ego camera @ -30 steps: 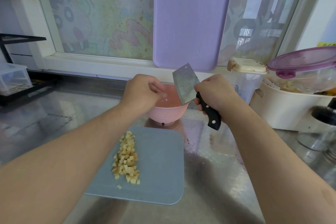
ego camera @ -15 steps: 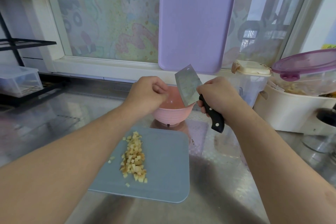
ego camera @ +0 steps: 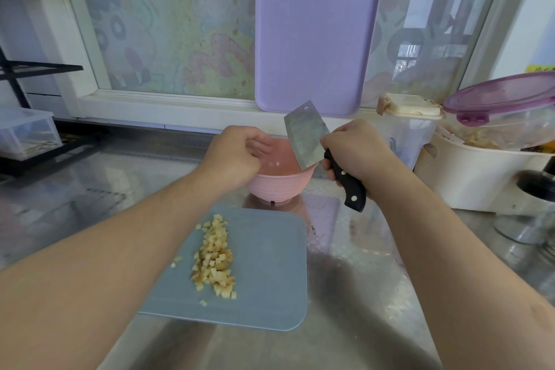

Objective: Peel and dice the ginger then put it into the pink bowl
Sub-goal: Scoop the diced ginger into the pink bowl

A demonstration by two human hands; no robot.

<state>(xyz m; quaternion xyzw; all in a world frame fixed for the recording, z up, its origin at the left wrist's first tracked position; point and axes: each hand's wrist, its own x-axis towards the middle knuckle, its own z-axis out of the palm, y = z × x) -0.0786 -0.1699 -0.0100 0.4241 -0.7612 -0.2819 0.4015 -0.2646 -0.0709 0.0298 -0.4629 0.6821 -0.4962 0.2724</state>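
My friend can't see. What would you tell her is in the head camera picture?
Two hands meet over a pink bowl on a steel counter: the right hand holds a small cleaver tilted above the bowl, the left hand is beside the blade. In front, a pile of diced ginger lies on a blue cutting board.

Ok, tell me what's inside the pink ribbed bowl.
The pink ribbed bowl shows a few pale bits on its floor; the left hand and steel cleaver cover the rest.

Glossy steel cleaver blade (ego camera: 304, 140), matt grey plastic board (ego camera: 270, 264), reflective brushed-metal counter (ego camera: 360, 294)
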